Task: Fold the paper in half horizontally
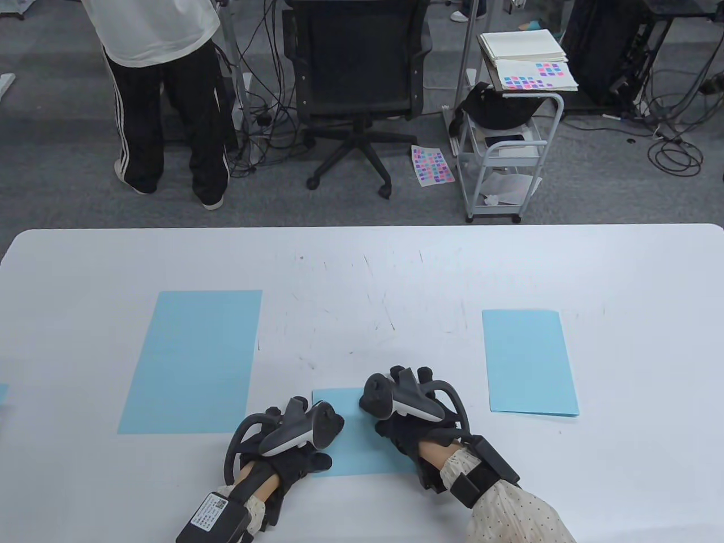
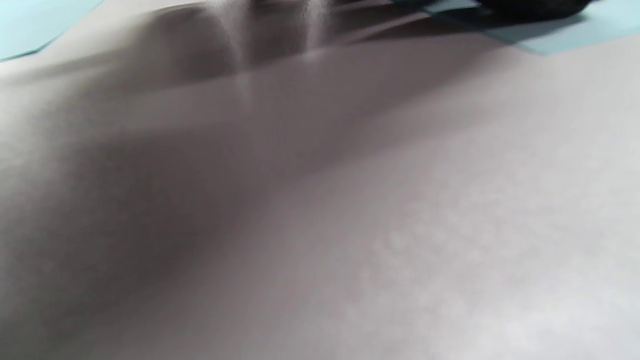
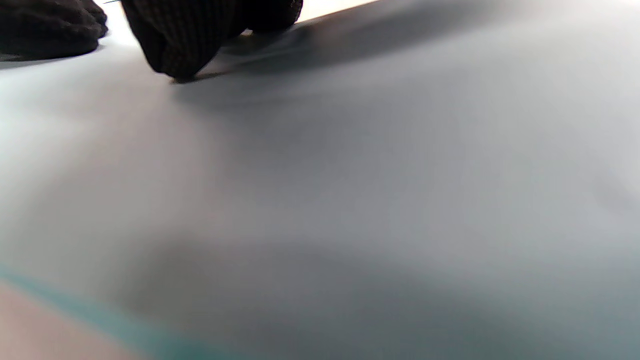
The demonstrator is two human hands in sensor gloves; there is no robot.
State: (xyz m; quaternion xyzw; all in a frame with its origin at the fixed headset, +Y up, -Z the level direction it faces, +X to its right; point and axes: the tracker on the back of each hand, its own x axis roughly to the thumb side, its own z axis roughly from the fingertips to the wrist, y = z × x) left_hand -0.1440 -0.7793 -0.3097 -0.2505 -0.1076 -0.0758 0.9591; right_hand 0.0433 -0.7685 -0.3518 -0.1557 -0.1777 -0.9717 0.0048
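A small light blue paper [image 1: 362, 441], folded, lies flat on the white table [image 1: 362, 271] near its front edge. My left hand [image 1: 305, 461] rests on its left part and my right hand [image 1: 404, 438] on its right part. The trackers hide most of the fingers from above. In the right wrist view, gloved fingertips [image 3: 175, 55] press down on the paper [image 3: 350, 200]. The left wrist view is mostly bare table, with a strip of the paper [image 2: 575, 35] at the top right under a dark finger [image 2: 530, 5].
A large unfolded blue sheet [image 1: 192, 362] lies to the left and a folded blue sheet [image 1: 529, 362] to the right. Beyond the table's far edge are an office chair [image 1: 356, 85], a white cart [image 1: 503, 147] and a standing person [image 1: 164, 96].
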